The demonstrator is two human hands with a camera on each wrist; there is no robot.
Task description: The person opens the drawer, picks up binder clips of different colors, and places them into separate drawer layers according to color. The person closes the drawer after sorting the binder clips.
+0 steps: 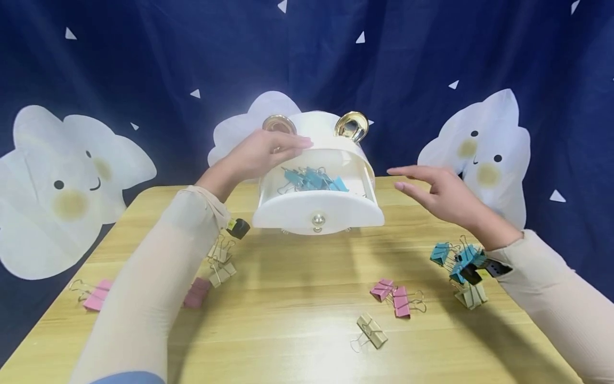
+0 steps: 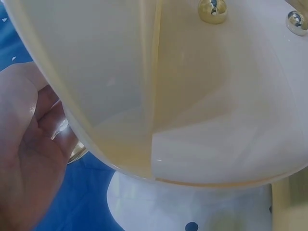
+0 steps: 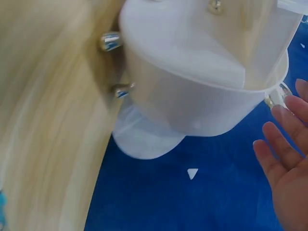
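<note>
A white drawer box with gold ears stands at the back of the table. Its drawer is pulled out, and several blue binder clips lie inside. My left hand rests at the box's upper left, near the left ear, with its fingers extended over the top front edge. In the left wrist view, the box wall hides part of that hand. To the right of the box, my right hand hovers with spread fingers and holds nothing. The right wrist view shows its palm apart from the box.
On the wooden table, pink clips and a beige clip lie at the front right. More blue clips sit under the right wrist. Beige clips and pink ones lie left. A blue curtain hangs behind.
</note>
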